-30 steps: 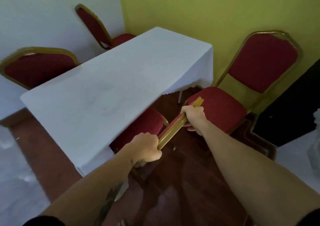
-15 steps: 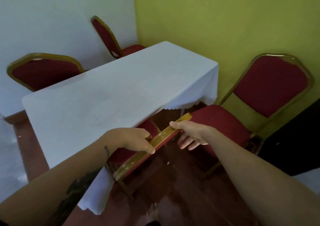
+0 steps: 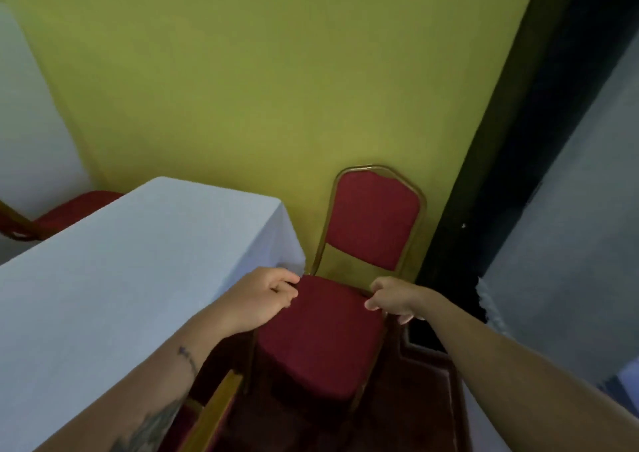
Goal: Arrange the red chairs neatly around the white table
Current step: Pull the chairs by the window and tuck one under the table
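Note:
A red chair (image 3: 321, 341) with a gold frame stands against the green wall, at the right end of the white table (image 3: 114, 278). My left hand (image 3: 262, 297) grips the left back edge of its seat. My right hand (image 3: 394, 297) grips the seat's right back edge. The gold top rail of another red chair (image 3: 214, 413) shows at the bottom, tucked under the table's near side. The seat of a third red chair (image 3: 72, 209) peeks out beyond the table's far left side.
The green wall (image 3: 259, 88) is close behind the held chair. A dark door frame (image 3: 484, 192) and a grey wall (image 3: 570, 226) stand to the right. Dark red floor (image 3: 425, 399) lies under the chairs.
Both hands let go of the near chair's gold back rail and moved to the seat of the chair by the green wall. My view swung to the right.

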### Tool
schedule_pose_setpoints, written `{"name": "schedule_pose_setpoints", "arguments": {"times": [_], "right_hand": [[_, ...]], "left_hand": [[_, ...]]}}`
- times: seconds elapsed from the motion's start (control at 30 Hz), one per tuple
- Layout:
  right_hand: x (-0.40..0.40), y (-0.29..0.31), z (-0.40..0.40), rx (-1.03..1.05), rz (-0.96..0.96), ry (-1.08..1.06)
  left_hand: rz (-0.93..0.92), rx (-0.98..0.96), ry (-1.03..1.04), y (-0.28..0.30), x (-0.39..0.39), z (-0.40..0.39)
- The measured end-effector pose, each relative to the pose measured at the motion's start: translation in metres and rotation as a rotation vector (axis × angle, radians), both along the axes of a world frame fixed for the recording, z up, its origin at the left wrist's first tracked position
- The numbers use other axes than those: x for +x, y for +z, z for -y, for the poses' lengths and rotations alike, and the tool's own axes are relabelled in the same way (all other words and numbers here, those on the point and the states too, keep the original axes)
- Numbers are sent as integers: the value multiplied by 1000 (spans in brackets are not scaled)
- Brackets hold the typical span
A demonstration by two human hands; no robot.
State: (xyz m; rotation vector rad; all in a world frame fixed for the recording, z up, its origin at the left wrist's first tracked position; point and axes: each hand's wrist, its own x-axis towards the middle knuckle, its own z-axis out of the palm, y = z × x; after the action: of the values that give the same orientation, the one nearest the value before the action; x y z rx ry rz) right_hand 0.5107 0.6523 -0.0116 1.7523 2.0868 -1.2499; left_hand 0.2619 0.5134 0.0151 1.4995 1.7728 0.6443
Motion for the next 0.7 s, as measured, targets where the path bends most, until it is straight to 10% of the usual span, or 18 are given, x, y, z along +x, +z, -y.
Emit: {"name": "schedule_pose_setpoints", "arguments": {"times": [0.7], "right_hand": [[83, -23, -453, 101, -190, -255]], "left_hand": [[-297, -61, 150, -14, 142, -535]]}}
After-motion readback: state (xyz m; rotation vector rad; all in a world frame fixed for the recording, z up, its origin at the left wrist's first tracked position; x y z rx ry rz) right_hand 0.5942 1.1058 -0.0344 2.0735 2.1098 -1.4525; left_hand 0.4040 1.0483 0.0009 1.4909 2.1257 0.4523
